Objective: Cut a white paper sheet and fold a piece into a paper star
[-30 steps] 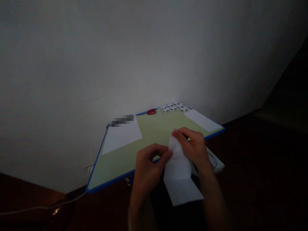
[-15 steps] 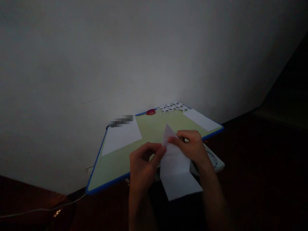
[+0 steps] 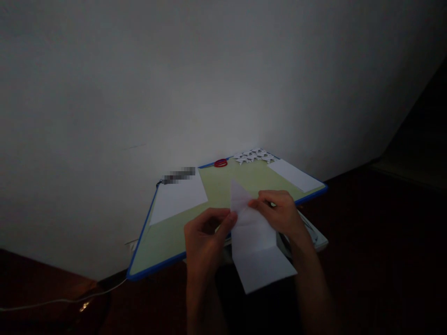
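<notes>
A creased white sheet of paper [image 3: 256, 237] is held up over the near edge of the table, its far end narrowing to a point and its near flap bent along a crosswise fold. My left hand [image 3: 207, 235] pinches its left edge between thumb and fingers. On the opposite edge, my right hand [image 3: 277, 209] grips the paper with the thumb lying on its face and the other fingers curled.
The pale green table [image 3: 164, 244] has a blue rim and stands against a wall. On it lie a white sheet [image 3: 179, 200], red-handled scissors [image 3: 220, 163], several small folded paper pieces [image 3: 253, 156] and a white paper stack [image 3: 295, 174]. A white cord [image 3: 63, 301] runs at lower left.
The paper's pointed end has shifted left and opened out a little. My left hand has moved slightly left, my right thumb has slid slightly right, and both still hold the paper.
</notes>
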Demonstrator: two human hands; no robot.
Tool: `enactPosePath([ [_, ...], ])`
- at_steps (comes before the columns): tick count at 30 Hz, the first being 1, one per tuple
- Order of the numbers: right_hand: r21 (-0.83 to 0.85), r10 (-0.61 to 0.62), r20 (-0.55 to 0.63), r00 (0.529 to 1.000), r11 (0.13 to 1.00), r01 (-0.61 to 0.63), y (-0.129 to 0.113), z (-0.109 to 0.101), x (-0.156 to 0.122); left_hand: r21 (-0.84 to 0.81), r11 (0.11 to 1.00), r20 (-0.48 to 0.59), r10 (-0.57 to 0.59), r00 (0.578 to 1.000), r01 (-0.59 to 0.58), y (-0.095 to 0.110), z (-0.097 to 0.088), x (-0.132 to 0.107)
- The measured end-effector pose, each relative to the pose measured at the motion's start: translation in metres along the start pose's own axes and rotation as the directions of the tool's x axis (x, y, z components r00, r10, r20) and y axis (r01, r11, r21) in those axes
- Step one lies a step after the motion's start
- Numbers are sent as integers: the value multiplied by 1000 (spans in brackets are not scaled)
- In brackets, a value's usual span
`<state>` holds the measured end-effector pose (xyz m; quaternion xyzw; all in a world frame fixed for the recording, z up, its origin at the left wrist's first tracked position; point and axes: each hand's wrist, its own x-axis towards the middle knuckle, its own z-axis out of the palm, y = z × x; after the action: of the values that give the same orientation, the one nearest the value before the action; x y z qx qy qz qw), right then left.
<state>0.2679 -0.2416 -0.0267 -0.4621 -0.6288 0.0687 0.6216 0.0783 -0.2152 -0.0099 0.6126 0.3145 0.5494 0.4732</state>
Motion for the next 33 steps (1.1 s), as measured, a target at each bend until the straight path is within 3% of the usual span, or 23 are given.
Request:
enactPosePath([
  [8, -11, 50, 30, 998, 999, -50, -2, 0, -1, 4, 1000, 50, -17, 999, 17, 4, 0, 1],
  [13, 37, 85, 128, 988, 995, -90, -5, 1, -3, 15, 1000, 123, 0, 992, -2, 5, -3, 2],
  [20, 85, -2, 282, 959, 996, -23, -15, 15, -3, 47, 999, 18, -11, 1000, 10, 2, 0, 0],
  [23, 73, 51, 294, 954, 994, -76, -12, 16, -5, 116, 993, -29, 17, 999, -14, 0, -2, -1],
  [26, 88, 85, 304, 949, 989, -116, -10, 14, -6, 150, 986, -1, 77, 997, -76, -3, -3, 0],
  [33, 146, 29, 346, 938, 986, -84, -14, 10, -6, 6, 995, -69, 102, 992, -101, -7, -2, 2],
])
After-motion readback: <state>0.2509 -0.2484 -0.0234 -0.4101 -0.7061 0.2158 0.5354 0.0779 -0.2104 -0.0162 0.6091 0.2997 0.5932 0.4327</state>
